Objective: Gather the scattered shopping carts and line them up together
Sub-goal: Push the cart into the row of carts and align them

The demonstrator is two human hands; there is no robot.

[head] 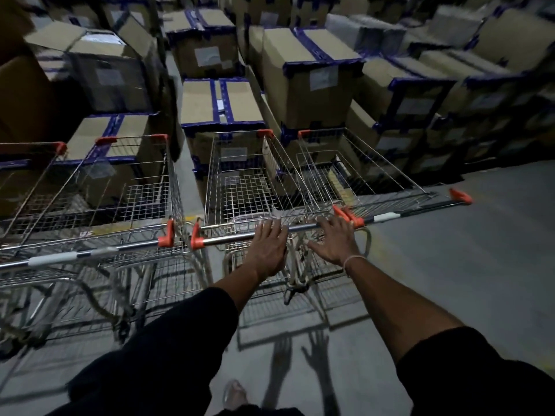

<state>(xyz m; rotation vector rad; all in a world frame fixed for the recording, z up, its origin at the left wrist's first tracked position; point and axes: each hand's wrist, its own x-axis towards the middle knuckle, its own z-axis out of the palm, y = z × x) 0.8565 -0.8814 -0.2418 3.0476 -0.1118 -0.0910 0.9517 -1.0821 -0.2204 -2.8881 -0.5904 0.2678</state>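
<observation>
Several wire shopping carts with orange corner caps stand side by side, facing stacked boxes. The middle cart is right in front of me. My left hand lies on its metal handle bar, fingers fairly straight over the bar. My right hand has spread fingers at the bar's right end, by the orange caps. A left cart stands next to it, their handles nearly in line. A right cart angles off to the right, its handle close to my right hand.
Taped cardboard boxes are stacked high just beyond the carts' fronts, across the whole width. Another cart's edge shows at the far left. Grey concrete floor lies open to the right. My foot shows below.
</observation>
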